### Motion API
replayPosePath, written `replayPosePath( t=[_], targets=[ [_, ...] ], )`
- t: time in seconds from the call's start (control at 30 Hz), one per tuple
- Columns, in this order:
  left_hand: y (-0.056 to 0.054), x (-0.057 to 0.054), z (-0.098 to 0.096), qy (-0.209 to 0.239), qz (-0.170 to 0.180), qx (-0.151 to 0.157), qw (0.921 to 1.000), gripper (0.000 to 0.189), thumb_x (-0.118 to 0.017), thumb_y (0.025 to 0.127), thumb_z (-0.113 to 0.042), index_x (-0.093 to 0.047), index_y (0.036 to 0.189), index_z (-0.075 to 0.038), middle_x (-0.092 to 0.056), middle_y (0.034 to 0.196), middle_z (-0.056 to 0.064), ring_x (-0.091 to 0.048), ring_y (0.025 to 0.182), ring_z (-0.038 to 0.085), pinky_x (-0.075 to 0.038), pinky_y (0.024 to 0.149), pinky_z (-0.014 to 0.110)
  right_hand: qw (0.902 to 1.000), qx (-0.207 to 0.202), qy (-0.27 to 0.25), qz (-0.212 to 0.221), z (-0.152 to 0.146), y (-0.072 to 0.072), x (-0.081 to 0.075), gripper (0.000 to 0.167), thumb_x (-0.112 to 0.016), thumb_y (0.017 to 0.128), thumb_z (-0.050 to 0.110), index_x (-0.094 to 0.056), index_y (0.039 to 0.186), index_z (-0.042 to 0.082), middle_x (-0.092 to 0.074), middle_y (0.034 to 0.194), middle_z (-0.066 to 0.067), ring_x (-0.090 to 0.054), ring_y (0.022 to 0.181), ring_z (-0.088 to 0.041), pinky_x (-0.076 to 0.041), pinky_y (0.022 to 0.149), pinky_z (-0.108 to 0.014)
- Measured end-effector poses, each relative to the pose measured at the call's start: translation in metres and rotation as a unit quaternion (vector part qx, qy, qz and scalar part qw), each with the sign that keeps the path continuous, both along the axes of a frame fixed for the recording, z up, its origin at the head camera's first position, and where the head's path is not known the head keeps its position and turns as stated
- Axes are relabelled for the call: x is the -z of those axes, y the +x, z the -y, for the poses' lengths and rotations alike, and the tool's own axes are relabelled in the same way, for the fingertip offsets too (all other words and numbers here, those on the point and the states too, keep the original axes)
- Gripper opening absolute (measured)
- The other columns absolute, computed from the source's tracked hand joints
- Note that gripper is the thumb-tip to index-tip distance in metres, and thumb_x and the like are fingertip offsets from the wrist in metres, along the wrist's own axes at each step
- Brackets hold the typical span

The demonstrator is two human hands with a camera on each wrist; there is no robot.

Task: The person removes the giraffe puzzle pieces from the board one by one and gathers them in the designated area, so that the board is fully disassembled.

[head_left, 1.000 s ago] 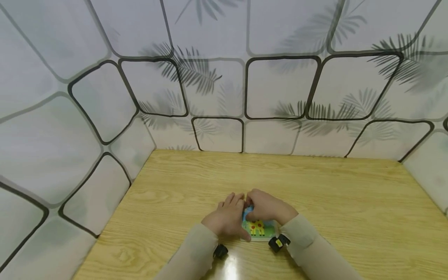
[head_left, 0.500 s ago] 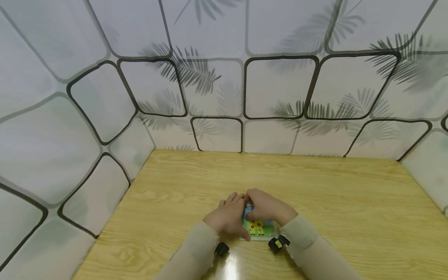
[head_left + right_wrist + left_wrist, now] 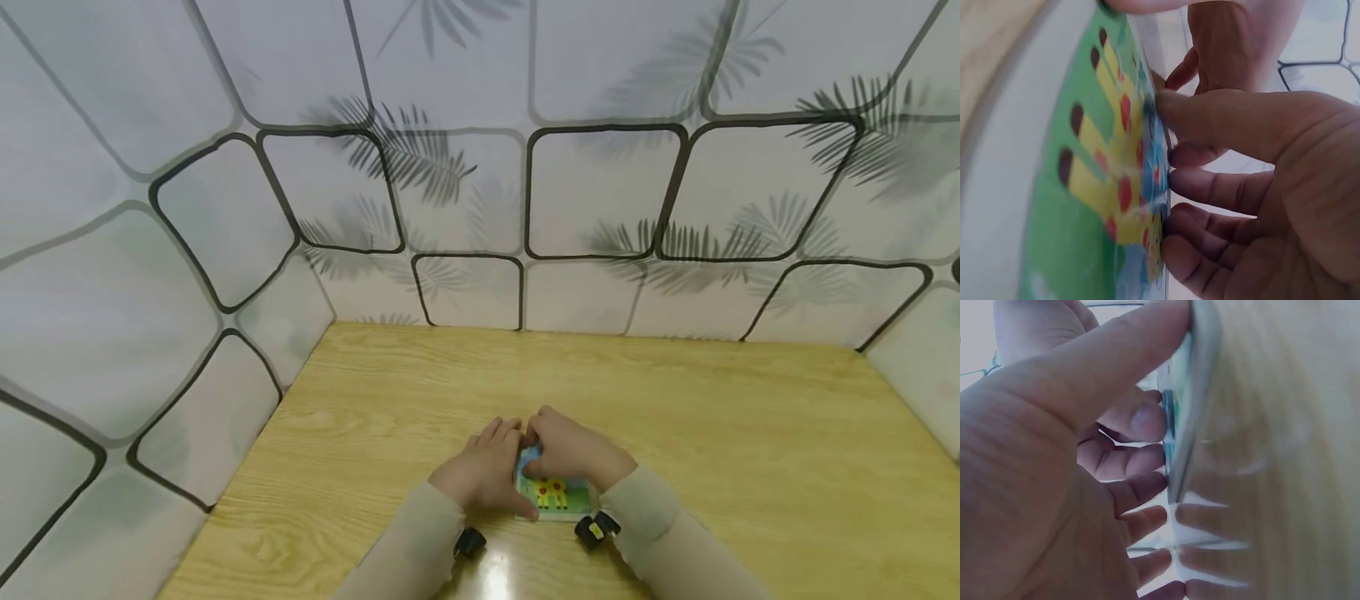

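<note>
A small flat picture puzzle, showing a yellow giraffe with red spots on green, lies on the table between both hands. My left hand lies along its left side, with the thumb across the near left corner and the other fingers extended on the tabletop. Over the board's upper left, my right hand curls its thumb and fingers at a thin blue puzzle piece. In the right wrist view, those fingertips touch the picture surface. The piece's outline is largely hidden by the fingers.
The wooden table reaches back to a pale wall covering with dark outlines and leaf prints. Similar covering stands on the left and right. Black wrist cameras sit at both cuffs, close to the table surface.
Both hands stay in almost the same place around the puzzle. The right thumb and fingers shift very slightly over the blue area. The board shows no clear movement.
</note>
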State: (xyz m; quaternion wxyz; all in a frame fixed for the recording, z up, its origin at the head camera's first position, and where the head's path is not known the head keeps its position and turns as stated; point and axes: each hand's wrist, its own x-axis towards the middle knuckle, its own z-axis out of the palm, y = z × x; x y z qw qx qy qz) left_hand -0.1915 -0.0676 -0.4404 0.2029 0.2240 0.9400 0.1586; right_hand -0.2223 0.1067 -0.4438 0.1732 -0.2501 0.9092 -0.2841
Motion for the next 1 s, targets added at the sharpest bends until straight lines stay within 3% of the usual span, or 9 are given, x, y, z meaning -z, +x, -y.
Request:
replayPosePath(
  t=[0.13,0.3,0.57,1.0],
  targets=[
    [0.008,0.003,0.01,-0.008,-0.028,0.001,0.9996,0.108,-0.082,0.073,-0.064,-0.036,0.154,-0.009,-0.027,0.163,0.01,-0.022,0.151,0.033,-0.027,0.118,0.053,0.9998,0.002,0.018,-0.002,0.005,0.006,-0.001,0.029,-0.084,0.083,0.027,-0.063,0.095,0.01,-0.049,0.097,-0.005,-0.05,0.078,-0.017,-0.047,0.067,-0.035],
    [0.014,0.003,0.016,-0.013,-0.027,-0.003,0.9995,0.108,-0.082,0.072,-0.064,-0.037,0.156,-0.013,-0.027,0.164,0.008,-0.022,0.151,0.034,-0.027,0.117,0.056,0.9993,0.01,0.035,-0.013,0.012,0.011,-0.007,0.034,-0.086,0.08,0.026,-0.062,0.095,0.008,-0.049,0.097,-0.006,-0.051,0.076,-0.018,-0.049,0.065,-0.035],
    [0.014,0.003,0.015,-0.008,-0.03,-0.009,0.9995,0.106,-0.083,0.071,-0.063,-0.039,0.155,-0.015,-0.029,0.163,0.007,-0.023,0.151,0.033,-0.027,0.117,0.056,0.9979,0.009,0.064,0.0,0.016,0.008,-0.013,0.035,-0.086,0.079,0.025,-0.061,0.096,0.007,-0.049,0.093,-0.004,-0.05,0.076,-0.018,-0.048,0.065,-0.035],
    [0.014,0.003,0.015,-0.013,-0.033,-0.007,0.9994,0.105,-0.083,0.071,-0.063,-0.04,0.154,-0.017,-0.03,0.163,0.007,-0.024,0.15,0.033,-0.028,0.116,0.057,0.9979,0.022,0.061,-0.006,0.017,0.012,-0.013,0.037,-0.089,0.076,0.023,-0.063,0.094,0.005,-0.051,0.092,-0.004,-0.051,0.075,-0.018,-0.049,0.066,-0.036]
  ],
)
